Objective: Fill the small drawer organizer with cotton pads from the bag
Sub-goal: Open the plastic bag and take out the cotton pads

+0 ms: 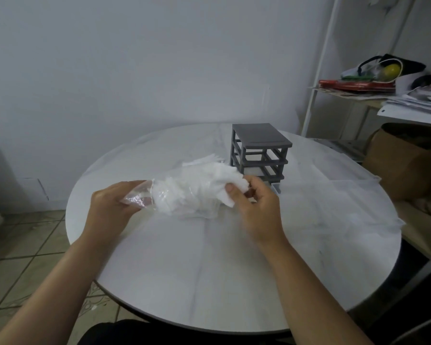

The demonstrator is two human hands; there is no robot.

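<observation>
Head view: clear crinkly plastic bag [182,199] lies across the middle of the round white marble-look table [209,270], long axis roughly 9 to 3 o'clock, mouth end pointing to 3 o'clock. Left hand [110,202] grips the bunched empty end of the bag at the 9 o'clock side, fingers curled round the film. Right hand [255,207] is at the mouth end, thumb and fingers pinching a wad of white cotton pads [224,181] that sticks out of the bag. More pads are loose inside, and some lie on the table behind it at 12 o'clock.

Small grey plastic drawer organizer frame [259,150] stands upright at about 1 o'clock from the right hand, just beyond it, well apart from the left hand. Upper slots look open; something white sits in a lower slot, can't tell whether it's a drawer. Faint clear plastic drawer [353,192] lies on the table at 3 o'clock of the right hand.

Judgement: right hand is nearer, so the pinched wad likely goes up and right towards 1 o'clock while left hand anchors the bag
</observation>
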